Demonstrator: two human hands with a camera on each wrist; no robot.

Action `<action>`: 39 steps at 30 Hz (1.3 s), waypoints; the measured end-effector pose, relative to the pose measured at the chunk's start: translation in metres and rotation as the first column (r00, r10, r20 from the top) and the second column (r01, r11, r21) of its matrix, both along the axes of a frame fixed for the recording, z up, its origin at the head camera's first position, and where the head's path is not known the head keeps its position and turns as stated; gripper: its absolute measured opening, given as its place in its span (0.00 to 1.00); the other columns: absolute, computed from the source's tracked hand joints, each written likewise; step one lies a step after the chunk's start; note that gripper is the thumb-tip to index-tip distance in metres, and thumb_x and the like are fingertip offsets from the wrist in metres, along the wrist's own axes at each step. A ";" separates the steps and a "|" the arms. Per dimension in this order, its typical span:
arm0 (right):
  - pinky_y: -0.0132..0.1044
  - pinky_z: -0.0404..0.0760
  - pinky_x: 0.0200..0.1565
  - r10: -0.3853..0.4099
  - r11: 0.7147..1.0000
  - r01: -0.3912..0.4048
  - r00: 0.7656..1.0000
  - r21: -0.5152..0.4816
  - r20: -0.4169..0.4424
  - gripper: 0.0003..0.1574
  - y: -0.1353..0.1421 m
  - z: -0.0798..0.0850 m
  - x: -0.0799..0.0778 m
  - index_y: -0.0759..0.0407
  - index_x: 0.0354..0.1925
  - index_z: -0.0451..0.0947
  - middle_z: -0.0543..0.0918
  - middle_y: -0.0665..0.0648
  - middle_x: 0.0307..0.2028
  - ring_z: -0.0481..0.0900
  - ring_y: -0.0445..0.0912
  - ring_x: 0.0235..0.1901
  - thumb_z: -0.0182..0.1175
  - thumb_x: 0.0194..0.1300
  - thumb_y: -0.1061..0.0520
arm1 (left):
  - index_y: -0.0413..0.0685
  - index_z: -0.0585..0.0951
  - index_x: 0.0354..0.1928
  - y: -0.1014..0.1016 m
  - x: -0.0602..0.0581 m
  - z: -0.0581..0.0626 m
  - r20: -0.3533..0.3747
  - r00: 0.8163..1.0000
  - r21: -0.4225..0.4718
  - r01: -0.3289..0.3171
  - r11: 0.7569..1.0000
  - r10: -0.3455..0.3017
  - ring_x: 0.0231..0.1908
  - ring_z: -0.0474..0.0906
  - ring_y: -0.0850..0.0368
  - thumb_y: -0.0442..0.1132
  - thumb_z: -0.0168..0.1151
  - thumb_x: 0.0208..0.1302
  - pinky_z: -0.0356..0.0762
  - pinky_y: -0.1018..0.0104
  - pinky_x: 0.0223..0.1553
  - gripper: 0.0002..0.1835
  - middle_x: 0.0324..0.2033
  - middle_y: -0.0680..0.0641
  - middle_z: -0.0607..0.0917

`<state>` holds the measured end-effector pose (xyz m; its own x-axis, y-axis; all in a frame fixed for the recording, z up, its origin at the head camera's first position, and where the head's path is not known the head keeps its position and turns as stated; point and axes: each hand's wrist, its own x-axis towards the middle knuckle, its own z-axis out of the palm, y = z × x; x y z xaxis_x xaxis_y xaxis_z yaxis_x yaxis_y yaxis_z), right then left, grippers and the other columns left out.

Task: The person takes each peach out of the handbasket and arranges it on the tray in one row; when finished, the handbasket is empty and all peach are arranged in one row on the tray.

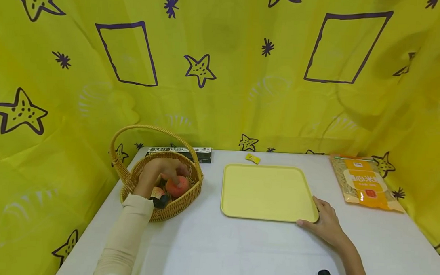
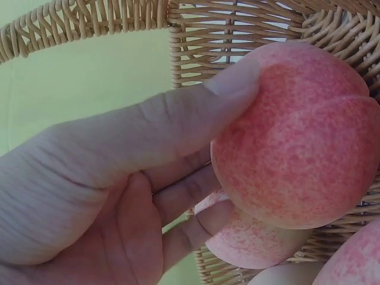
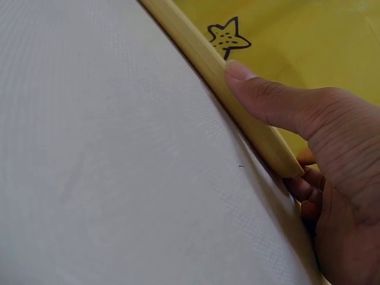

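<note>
Left hand: I have the left hand (image 1: pixel 166 168) down inside the basket, its thumb and fingers about a peach, holding it
Peach: the pink-red peach (image 2: pixel 297 136) is within the wicker basket (image 1: pixel 179 207), near its right inner side; I cannot tell whether it is clear of the fruit below
Other fruit: my left wrist view shows a second peach (image 2: pixel 255 240) partly behind the held one, and another pink fruit (image 2: pixel 356 261) cut off by the frame's corner
Right hand: I see the right hand (image 1: pixel 327 224) gripping the near right corner of the tray, thumb on the rim and fingers bent round the edge
Tray: the yellow tray (image 1: pixel 267 191) lies on the white table (image 1: pixel 216 254), right of the basket
Behind the basket: a pasta box (image 1: pixel 201 150), partly hidden
Behind the tray: a small yellow packet (image 1: pixel 253 158)
Right of the tray: an orange-printed bag (image 1: pixel 365 181), lying flat
Backdrop: a yellow curtain (image 1: pixel 228 105) with dark starfish drawings
</note>
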<state>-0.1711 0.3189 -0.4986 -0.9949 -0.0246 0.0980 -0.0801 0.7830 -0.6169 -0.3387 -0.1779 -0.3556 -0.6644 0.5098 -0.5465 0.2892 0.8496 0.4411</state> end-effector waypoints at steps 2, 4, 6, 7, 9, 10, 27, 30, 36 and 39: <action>0.71 0.58 0.55 0.000 1.000 0.000 1.000 -0.002 -0.002 0.69 -0.001 0.000 0.000 0.77 0.72 0.45 0.56 0.82 0.64 0.55 0.75 0.61 0.71 0.54 0.40 | 0.47 0.74 0.66 -0.001 0.001 -0.001 -0.009 1.000 -0.004 0.004 1.000 -0.004 0.65 0.69 0.44 0.37 0.71 0.56 0.73 0.52 0.61 0.33 0.64 0.44 0.75; 0.71 0.58 0.55 -0.002 1.000 0.002 1.000 -0.003 -0.008 0.69 -0.001 0.000 0.000 0.77 0.72 0.46 0.56 0.81 0.64 0.55 0.74 0.61 0.71 0.54 0.40 | 0.45 0.74 0.66 -0.001 0.002 -0.003 -0.018 1.000 0.002 0.023 1.000 -0.023 0.64 0.70 0.44 0.35 0.71 0.56 0.73 0.53 0.61 0.33 0.64 0.43 0.75; 0.71 0.58 0.55 -0.001 1.000 0.001 1.000 -0.004 -0.012 0.69 -0.001 0.000 0.000 0.76 0.72 0.46 0.56 0.81 0.64 0.56 0.74 0.61 0.71 0.54 0.40 | 0.44 0.74 0.66 -0.002 0.003 -0.004 -0.025 0.999 0.013 0.031 0.999 -0.031 0.64 0.71 0.45 0.35 0.70 0.56 0.74 0.54 0.60 0.33 0.64 0.42 0.75; 0.71 0.58 0.55 0.000 1.000 0.000 1.000 -0.005 -0.015 0.68 -0.001 0.000 0.000 0.76 0.72 0.46 0.57 0.81 0.64 0.56 0.74 0.61 0.71 0.54 0.40 | 0.45 0.74 0.66 -0.003 0.003 -0.005 -0.022 0.999 0.021 0.027 0.999 -0.026 0.63 0.71 0.46 0.34 0.70 0.57 0.75 0.55 0.58 0.32 0.64 0.42 0.75; 0.70 0.58 0.55 0.001 1.000 -0.001 1.000 -0.009 -0.015 0.68 -0.002 0.001 0.000 0.76 0.72 0.46 0.57 0.81 0.64 0.56 0.74 0.61 0.72 0.53 0.40 | 0.45 0.74 0.66 -0.004 0.004 -0.006 -0.007 1.000 0.042 0.001 0.999 0.000 0.62 0.72 0.47 0.33 0.69 0.57 0.78 0.56 0.54 0.32 0.65 0.42 0.75; 0.70 0.59 0.55 0.000 1.000 0.000 1.000 -0.006 -0.020 0.68 -0.002 0.001 0.000 0.75 0.72 0.47 0.57 0.81 0.64 0.56 0.73 0.61 0.71 0.53 0.40 | 0.45 0.74 0.66 -0.005 0.005 -0.006 0.001 1.000 0.052 -0.016 0.999 0.016 0.61 0.72 0.48 0.34 0.70 0.57 0.79 0.57 0.51 0.32 0.65 0.42 0.74; 0.71 0.58 0.55 -0.001 1.000 0.001 1.000 -0.005 -0.013 0.68 -0.002 0.002 0.002 0.75 0.73 0.46 0.57 0.81 0.64 0.56 0.74 0.61 0.71 0.54 0.40 | 0.49 0.71 0.68 -0.028 -0.001 -0.025 0.097 0.995 0.226 -0.043 0.973 0.022 0.63 0.69 0.47 0.43 0.73 0.56 0.71 0.53 0.62 0.37 0.65 0.43 0.71; 0.71 0.59 0.55 -0.004 1.000 0.004 1.000 -0.013 -0.003 0.68 -0.002 0.002 0.002 0.75 0.73 0.46 0.56 0.80 0.65 0.56 0.74 0.62 0.71 0.54 0.40 | 0.51 0.69 0.70 -0.029 -0.001 -0.024 0.126 0.991 0.184 -0.070 0.980 0.047 0.62 0.68 0.47 0.45 0.73 0.55 0.71 0.53 0.61 0.39 0.65 0.44 0.70; 0.71 0.58 0.56 -0.007 1.000 0.007 1.000 -0.008 0.005 0.68 -0.002 0.002 0.002 0.75 0.73 0.46 0.56 0.80 0.64 0.56 0.74 0.61 0.71 0.54 0.40 | 0.50 0.67 0.71 -0.029 -0.002 -0.026 0.179 0.983 0.165 -0.079 0.983 0.049 0.61 0.70 0.48 0.45 0.72 0.57 0.74 0.56 0.59 0.40 0.65 0.42 0.70; 0.70 0.59 0.56 -0.007 1.000 0.007 1.000 -0.010 0.003 0.68 -0.002 0.002 0.002 0.74 0.73 0.46 0.57 0.80 0.65 0.56 0.73 0.61 0.71 0.54 0.40 | 0.50 0.67 0.71 -0.029 -0.002 -0.027 0.197 0.977 0.163 -0.108 0.981 0.075 0.60 0.71 0.49 0.44 0.73 0.56 0.75 0.57 0.58 0.40 0.64 0.43 0.70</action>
<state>-0.1693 0.3166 -0.4964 -0.9953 -0.0169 0.0957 -0.0733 0.7773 -0.6248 -0.3406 -0.2067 -0.3823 -0.6054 0.5491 -0.5762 0.1109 0.7751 0.6220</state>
